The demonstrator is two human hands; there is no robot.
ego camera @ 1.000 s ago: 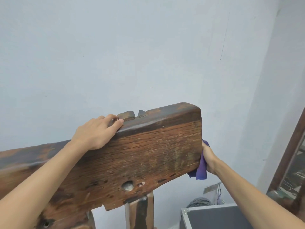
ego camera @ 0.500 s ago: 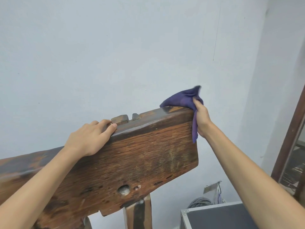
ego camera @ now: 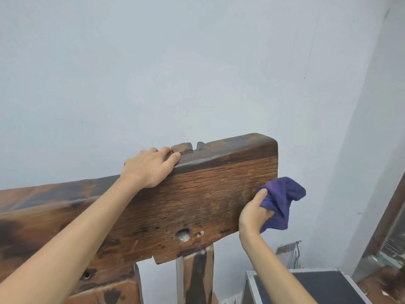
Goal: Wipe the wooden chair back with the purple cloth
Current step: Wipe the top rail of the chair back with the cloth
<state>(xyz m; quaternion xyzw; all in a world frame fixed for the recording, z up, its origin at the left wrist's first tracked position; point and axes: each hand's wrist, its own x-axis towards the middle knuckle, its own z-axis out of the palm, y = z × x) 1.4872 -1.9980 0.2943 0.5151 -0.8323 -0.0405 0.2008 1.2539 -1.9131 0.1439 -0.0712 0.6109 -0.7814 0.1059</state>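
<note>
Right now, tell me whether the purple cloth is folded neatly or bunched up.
Bunched up. The cloth is crumpled in the right hand, with loose folds sticking out past the end of the chair back.

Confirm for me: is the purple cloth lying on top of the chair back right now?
No, the right hand holds the purple cloth at the right end of the chair back, below its top edge.
</note>
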